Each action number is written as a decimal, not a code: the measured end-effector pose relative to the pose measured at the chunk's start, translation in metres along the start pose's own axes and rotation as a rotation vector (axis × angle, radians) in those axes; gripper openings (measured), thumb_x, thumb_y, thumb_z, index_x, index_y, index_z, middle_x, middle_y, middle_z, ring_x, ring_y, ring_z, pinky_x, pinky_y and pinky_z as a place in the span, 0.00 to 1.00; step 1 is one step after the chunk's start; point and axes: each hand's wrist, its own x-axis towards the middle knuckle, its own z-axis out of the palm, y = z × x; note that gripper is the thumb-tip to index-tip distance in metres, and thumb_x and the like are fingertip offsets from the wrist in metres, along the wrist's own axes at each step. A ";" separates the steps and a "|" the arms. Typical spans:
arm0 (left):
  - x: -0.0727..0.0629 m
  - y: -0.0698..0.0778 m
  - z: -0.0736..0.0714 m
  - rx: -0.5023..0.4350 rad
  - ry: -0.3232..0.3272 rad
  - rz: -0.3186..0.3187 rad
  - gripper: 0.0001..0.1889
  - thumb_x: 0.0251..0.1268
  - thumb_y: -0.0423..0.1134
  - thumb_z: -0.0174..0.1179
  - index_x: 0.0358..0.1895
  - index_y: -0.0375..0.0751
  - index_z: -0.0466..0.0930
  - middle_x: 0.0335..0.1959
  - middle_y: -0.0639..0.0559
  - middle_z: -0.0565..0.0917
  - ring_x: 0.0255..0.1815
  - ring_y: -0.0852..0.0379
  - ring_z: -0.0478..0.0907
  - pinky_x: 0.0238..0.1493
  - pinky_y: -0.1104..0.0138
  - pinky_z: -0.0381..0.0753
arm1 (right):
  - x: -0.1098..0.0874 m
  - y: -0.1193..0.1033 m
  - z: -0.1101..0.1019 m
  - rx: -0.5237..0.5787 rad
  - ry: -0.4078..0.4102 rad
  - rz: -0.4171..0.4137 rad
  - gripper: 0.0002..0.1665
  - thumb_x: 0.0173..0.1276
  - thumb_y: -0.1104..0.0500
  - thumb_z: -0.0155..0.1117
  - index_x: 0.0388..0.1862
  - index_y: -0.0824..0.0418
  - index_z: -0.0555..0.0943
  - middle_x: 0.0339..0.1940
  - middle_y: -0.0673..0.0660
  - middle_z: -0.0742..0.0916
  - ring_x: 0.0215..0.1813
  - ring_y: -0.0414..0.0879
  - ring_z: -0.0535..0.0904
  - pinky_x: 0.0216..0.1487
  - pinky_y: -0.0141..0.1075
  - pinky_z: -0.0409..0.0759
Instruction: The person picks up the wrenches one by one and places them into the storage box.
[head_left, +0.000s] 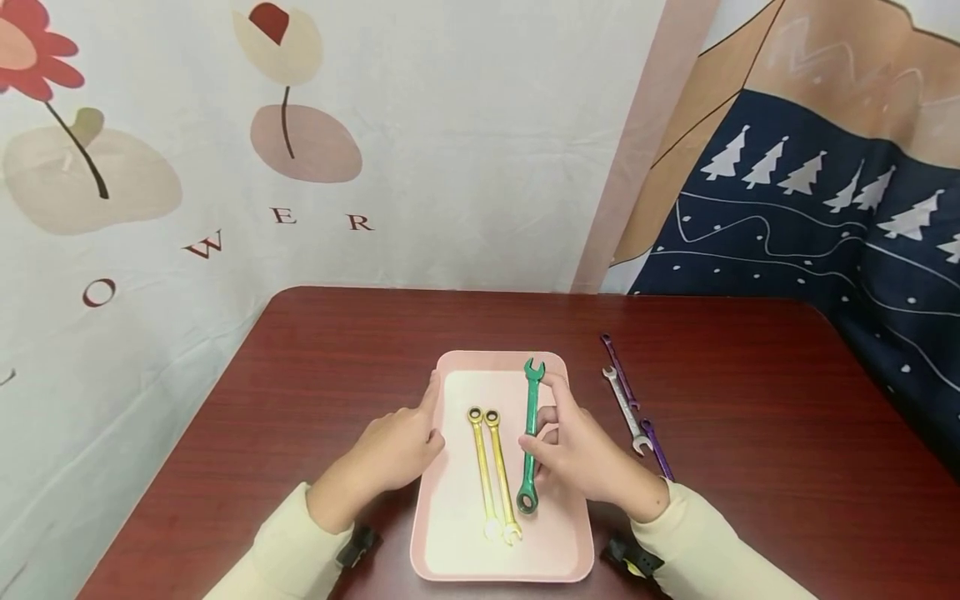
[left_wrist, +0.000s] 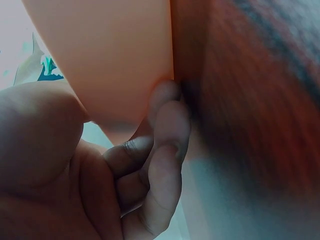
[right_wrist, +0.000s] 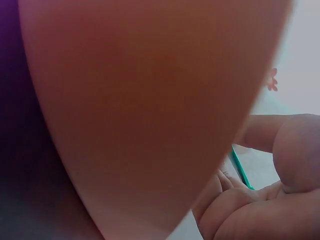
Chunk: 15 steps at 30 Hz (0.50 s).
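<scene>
A pink-rimmed tray (head_left: pixel 450 517) with a pale base holds two yellow ratchet wrenches, the left one (head_left: pixel 482 467) and the right one (head_left: pixel 500 467), lying side by side with ring ends toward the back. My left hand (head_left: pixel 393 446) grips the tray's left edge; in the left wrist view the tray (left_wrist: pixel 115 50) passes between thumb and curled fingers (left_wrist: pixel 167 175). Over the tray's right side, my right hand (head_left: pixel 581 450) holds a green ratchet wrench (head_left: pixel 532 417) by its shaft, open end away from me. The right wrist view shows only a strip of the green wrench (right_wrist: pixel 241 170).
To the right of the tray, on the dark red table (head_left: pixel 360 333), lie a silver wrench (head_left: pixel 622 404), a purple wrench (head_left: pixel 620 371) beside it, and another purple wrench (head_left: pixel 658 446) partly behind my right forearm. A printed cloth (head_left: pixel 465 167) hangs behind the table.
</scene>
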 end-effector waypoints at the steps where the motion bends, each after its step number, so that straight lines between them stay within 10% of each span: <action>1: 0.000 0.000 0.000 0.002 0.000 -0.002 0.43 0.67 0.41 0.54 0.81 0.34 0.42 0.11 0.55 0.69 0.13 0.57 0.62 0.18 0.63 0.62 | 0.000 0.000 0.001 -0.018 0.002 -0.003 0.46 0.68 0.71 0.62 0.76 0.53 0.47 0.28 0.60 0.81 0.23 0.47 0.83 0.25 0.46 0.83; 15: 0.001 -0.001 -0.001 0.003 -0.002 -0.005 0.44 0.67 0.41 0.53 0.81 0.35 0.41 0.10 0.56 0.68 0.12 0.57 0.61 0.18 0.62 0.62 | 0.001 0.007 0.015 -0.142 0.080 0.023 0.66 0.62 0.73 0.67 0.83 0.50 0.34 0.25 0.53 0.79 0.23 0.36 0.74 0.21 0.34 0.78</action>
